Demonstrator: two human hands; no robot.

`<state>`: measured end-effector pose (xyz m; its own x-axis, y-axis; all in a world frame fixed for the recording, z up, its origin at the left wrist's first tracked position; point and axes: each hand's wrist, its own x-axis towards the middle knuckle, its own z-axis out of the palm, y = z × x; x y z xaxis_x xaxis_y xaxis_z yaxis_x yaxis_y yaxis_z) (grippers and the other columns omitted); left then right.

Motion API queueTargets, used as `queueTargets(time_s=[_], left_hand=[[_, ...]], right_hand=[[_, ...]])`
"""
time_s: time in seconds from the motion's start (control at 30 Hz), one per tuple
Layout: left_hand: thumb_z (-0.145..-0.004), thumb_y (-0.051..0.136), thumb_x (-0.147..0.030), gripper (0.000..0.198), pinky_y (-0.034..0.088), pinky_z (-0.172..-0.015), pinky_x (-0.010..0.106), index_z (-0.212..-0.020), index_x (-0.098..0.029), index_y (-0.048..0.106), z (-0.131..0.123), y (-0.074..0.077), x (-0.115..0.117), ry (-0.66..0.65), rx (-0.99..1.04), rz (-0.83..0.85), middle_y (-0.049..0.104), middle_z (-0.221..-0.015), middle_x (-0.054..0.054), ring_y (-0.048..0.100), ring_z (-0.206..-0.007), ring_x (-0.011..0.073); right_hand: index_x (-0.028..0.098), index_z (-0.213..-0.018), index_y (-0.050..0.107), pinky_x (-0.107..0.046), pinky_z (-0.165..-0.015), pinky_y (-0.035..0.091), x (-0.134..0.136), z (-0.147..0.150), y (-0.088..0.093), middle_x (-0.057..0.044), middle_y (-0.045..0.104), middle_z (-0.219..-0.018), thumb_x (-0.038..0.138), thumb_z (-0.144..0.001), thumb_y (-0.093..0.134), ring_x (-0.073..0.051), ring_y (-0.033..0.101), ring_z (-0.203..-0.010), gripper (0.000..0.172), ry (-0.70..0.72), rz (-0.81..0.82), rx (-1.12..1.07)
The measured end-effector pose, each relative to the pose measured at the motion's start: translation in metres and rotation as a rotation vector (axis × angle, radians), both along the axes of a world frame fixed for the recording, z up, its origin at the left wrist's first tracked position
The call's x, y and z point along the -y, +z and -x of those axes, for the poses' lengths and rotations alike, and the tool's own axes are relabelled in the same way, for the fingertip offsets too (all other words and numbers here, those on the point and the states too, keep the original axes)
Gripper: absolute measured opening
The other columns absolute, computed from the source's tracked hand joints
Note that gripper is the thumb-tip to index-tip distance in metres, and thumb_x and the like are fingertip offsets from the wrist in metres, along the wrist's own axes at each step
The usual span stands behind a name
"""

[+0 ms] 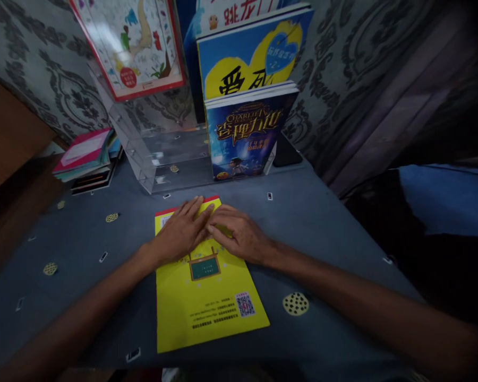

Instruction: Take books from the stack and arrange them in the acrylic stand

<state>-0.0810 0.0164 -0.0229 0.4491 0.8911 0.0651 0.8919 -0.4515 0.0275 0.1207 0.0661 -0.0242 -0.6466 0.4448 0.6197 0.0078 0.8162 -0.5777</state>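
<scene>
Head camera looks steeply down, near the table [322, 228].

Ahead of you a clear rack [159, 154] holds upright blue books [242, 132]. A book stack [90, 159] lies left on the desk [322, 223].

Both hands lie flat on a yellow booklet [207, 297] on the blue counter [326, 233] — left hand [183, 231] and right hand [239, 233] touching at the fingertips. Beyond them, a clear acrylic stand [159, 154] holds upright books [245, 132]; a stack of books [90, 159] lies far left.
</scene>
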Motion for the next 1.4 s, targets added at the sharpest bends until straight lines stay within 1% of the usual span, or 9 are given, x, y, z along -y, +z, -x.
queueTargets(time_s=[0.2,0.37,0.5,0.67,0.83,1.03,1.2,1.3,1.4], left_hand=[[-0.107,0.035,-0.046,0.058,0.027,-0.125,0.054,-0.154,-0.012,0.040,-0.015,0.002,-0.019,-0.052,0.026,0.066,0.031,-0.165,0.023,0.026,-0.156,0.0326],[-0.106,0.039,-0.046,0.057,0.029,-0.125,0.054,-0.154,-0.015,0.039,-0.016,-0.001,-0.021,-0.037,0.073,0.037,0.034,-0.165,0.020,0.028,-0.156,0.0294],[-0.106,0.039,-0.045,0.055,0.030,-0.124,0.056,-0.151,-0.014,0.042,-0.012,-0.005,-0.010,0.053,0.091,-0.036,0.040,-0.162,0.020,0.033,-0.153,0.0298],[-0.106,0.037,-0.041,0.050,0.032,-0.123,0.055,-0.145,-0.013,0.049,-0.007,-0.006,0.002,0.159,0.102,-0.094,0.047,-0.158,0.019,0.041,-0.149,0.0311],[-0.106,0.036,-0.041,0.049,0.033,-0.122,0.054,-0.143,-0.013,0.051,0.001,-0.004,0.008,0.197,0.149,-0.074,0.048,-0.157,0.017,0.041,-0.149,0.0299],[-0.104,0.036,-0.048,0.057,0.036,-0.120,0.054,-0.150,-0.014,0.040,0.027,-0.006,0.021,0.360,0.314,-0.082,0.046,-0.158,0.020,0.040,-0.149,0.0308],[-0.104,0.035,-0.043,0.052,0.045,-0.113,0.053,-0.147,-0.014,0.039,0.043,-0.002,0.028,0.452,0.438,-0.134,0.053,-0.149,0.020,0.053,-0.138,0.0305],[-0.102,0.039,-0.036,0.044,0.049,-0.108,0.050,-0.141,-0.016,0.045,0.043,0.003,0.031,0.436,0.448,-0.208,0.061,-0.134,0.016,0.058,-0.127,0.0292],[-0.100,0.044,-0.032,0.040,0.050,-0.103,0.050,-0.136,-0.017,0.048,0.039,0.004,0.033,0.421,0.412,-0.257,0.065,-0.123,0.014,0.061,-0.118,0.0295]], right_hand=[[0.021,-0.082,0.059,-0.038,-0.084,0.053,-0.002,-0.003,0.000,-0.007,0.070,-0.088,0.014,-0.098,0.051,-0.021,0.063,-0.088,0.019,-0.052,-0.012,-0.017],[0.020,-0.085,0.061,-0.041,-0.085,0.054,-0.005,-0.005,-0.005,-0.008,0.070,-0.090,0.017,-0.098,0.050,-0.023,0.063,-0.092,0.018,-0.088,0.016,0.062],[0.018,-0.100,0.065,-0.049,-0.095,0.053,-0.005,-0.006,-0.008,-0.012,0.072,-0.106,0.019,-0.098,0.050,-0.027,0.064,-0.105,0.015,-0.110,0.029,0.211],[0.018,-0.122,0.063,-0.055,-0.112,0.046,-0.008,-0.009,-0.012,-0.016,0.066,-0.133,0.025,-0.100,0.046,-0.029,0.056,-0.132,0.028,-0.130,-0.005,0.326],[0.014,-0.136,0.058,-0.059,-0.119,0.039,-0.021,-0.018,-0.020,-0.020,0.054,-0.151,0.031,-0.100,0.048,-0.033,0.047,-0.145,0.041,-0.275,0.001,0.430],[0.012,-0.140,0.056,-0.060,-0.119,0.037,-0.032,-0.026,-0.021,-0.021,0.053,-0.153,0.039,-0.102,0.048,-0.036,0.044,-0.147,0.047,-0.409,-0.028,0.533],[0.011,-0.139,0.056,-0.065,-0.117,0.035,-0.032,-0.029,-0.018,-0.023,0.053,-0.152,0.040,-0.102,0.047,-0.041,0.043,-0.146,0.048,-0.491,-0.029,0.546],[0.014,-0.139,0.057,-0.066,-0.115,0.036,-0.023,-0.021,-0.012,-0.020,0.051,-0.154,0.034,-0.102,0.046,-0.040,0.041,-0.147,0.043,-0.429,-0.079,0.484],[0.018,-0.139,0.057,-0.059,-0.119,0.037,-0.010,-0.001,-0.002,-0.016,0.055,-0.151,0.023,-0.101,0.046,-0.032,0.041,-0.148,0.040,-0.197,-0.129,0.460]])
